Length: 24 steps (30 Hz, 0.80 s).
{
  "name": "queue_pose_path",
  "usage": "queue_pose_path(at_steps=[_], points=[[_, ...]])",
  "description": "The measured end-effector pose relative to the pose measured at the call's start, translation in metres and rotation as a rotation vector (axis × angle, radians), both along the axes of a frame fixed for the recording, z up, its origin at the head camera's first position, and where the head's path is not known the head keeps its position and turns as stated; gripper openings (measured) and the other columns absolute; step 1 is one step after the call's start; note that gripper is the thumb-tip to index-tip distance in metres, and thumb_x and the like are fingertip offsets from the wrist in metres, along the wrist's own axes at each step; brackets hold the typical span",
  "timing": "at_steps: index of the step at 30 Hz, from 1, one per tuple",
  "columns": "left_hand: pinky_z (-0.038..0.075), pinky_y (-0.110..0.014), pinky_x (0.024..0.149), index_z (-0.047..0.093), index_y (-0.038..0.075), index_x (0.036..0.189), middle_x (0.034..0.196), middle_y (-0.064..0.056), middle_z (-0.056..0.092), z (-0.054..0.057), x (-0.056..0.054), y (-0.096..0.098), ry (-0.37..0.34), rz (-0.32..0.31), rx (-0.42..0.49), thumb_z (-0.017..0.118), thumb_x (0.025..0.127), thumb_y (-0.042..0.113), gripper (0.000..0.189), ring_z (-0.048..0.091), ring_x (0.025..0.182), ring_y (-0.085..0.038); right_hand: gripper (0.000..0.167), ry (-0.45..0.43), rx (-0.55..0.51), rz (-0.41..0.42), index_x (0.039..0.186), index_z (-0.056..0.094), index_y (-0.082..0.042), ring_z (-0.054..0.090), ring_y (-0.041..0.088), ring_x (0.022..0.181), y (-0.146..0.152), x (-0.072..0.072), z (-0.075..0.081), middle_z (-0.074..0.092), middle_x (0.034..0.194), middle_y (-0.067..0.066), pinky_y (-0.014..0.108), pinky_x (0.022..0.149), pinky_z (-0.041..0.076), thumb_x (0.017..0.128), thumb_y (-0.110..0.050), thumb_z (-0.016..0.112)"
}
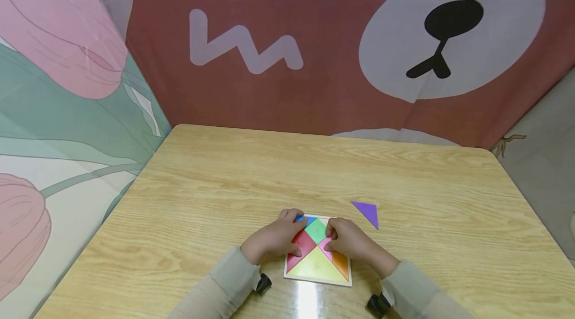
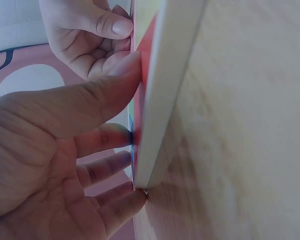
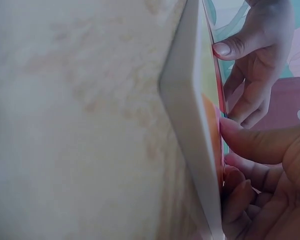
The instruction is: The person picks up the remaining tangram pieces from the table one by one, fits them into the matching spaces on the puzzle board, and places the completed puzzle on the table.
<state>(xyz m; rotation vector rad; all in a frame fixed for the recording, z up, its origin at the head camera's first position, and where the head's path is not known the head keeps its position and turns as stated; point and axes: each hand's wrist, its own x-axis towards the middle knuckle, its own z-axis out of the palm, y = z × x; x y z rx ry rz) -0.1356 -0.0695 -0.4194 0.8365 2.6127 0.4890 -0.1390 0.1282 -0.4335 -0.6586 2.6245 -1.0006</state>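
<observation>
A square tangram tray (image 1: 318, 281) with a pale rim lies on the table, filled with flat coloured pieces. My left hand (image 1: 279, 235) rests on its left side: the thumb touches the red triangle (image 1: 302, 248), and extended fingers reach the blue piece (image 1: 310, 220) and the far left corner. Over the right side, my right hand (image 1: 350, 241) has curled fingers, and its thumb and forefinger pinch at the pink piece (image 1: 327, 248). The green square (image 1: 316, 231), yellow triangle (image 1: 316, 266) and orange piece (image 1: 340, 262) lie in the tray. A purple triangle (image 1: 369, 213) lies outside, beyond the right hand.
The wooden table (image 1: 215, 169) extends around the tray on all sides. Behind it hangs a brown cloth (image 1: 323, 99) with a cartoon face. A flower-printed cloth (image 1: 67, 124) hangs at the left. Dark wrist devices (image 1: 263, 284) sit below both sleeves.
</observation>
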Motion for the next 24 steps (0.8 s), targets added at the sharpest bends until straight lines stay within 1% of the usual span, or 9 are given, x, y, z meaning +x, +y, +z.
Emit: queue_pose_path(at_steps=[8, 12, 19, 21, 24], points=[[0.033, -0.028, 0.090, 0.037, 0.007, 0.131, 0.132, -0.007, 0.027, 0.001, 0.000, 0.000, -0.010, 0.003, -0.010, 0.066, 0.075, 0.027, 0.067, 0.023, 0.118, -0.021, 0.022, -0.001, -0.010, 0.016, 0.067, 0.049, -0.007, 0.041, 0.011, 0.057, 0.000, 0.000, 0.000, 0.043, 0.061, -0.003, 0.022, 0.050, 0.037, 0.065, -0.002, 0.071], [0.033, -0.027, 0.090, 0.037, 0.007, 0.131, 0.132, -0.007, 0.028, 0.002, 0.000, 0.000, -0.008, 0.003, -0.011, 0.066, 0.075, 0.028, 0.066, 0.023, 0.118, -0.020, 0.021, 0.005, -0.014, 0.054, 0.069, 0.051, -0.007, 0.041, 0.010, 0.059, 0.003, -0.001, 0.001, 0.044, 0.062, -0.004, 0.022, 0.052, 0.037, 0.066, -0.004, 0.071], [0.032, -0.028, 0.091, 0.037, 0.006, 0.131, 0.131, -0.007, 0.028, 0.002, 0.001, 0.001, -0.009, 0.009, -0.006, 0.067, 0.075, 0.027, 0.067, 0.023, 0.118, -0.020, 0.016, -0.078, -0.039, 0.148, 0.076, 0.055, -0.005, 0.042, 0.006, 0.057, 0.013, -0.006, 0.005, 0.047, 0.062, -0.005, 0.022, 0.052, 0.038, 0.069, -0.010, 0.069], [0.032, -0.028, 0.091, 0.037, 0.006, 0.131, 0.131, -0.007, 0.028, 0.002, 0.001, 0.001, -0.007, 0.010, -0.005, 0.067, 0.075, 0.026, 0.067, 0.023, 0.118, -0.020, 0.016, -0.083, -0.034, 0.156, 0.077, 0.056, -0.005, 0.042, 0.005, 0.057, 0.015, -0.007, 0.006, 0.047, 0.062, -0.006, 0.022, 0.053, 0.038, 0.069, -0.011, 0.069], [0.032, -0.028, 0.091, 0.037, 0.006, 0.131, 0.131, -0.007, 0.028, 0.002, 0.001, 0.001, -0.002, 0.007, -0.005, 0.067, 0.074, 0.026, 0.067, 0.024, 0.118, -0.020, 0.017, -0.082, -0.027, 0.143, 0.076, 0.056, -0.005, 0.041, 0.006, 0.057, 0.018, -0.007, 0.008, 0.046, 0.062, -0.005, 0.022, 0.052, 0.038, 0.070, -0.013, 0.069]])
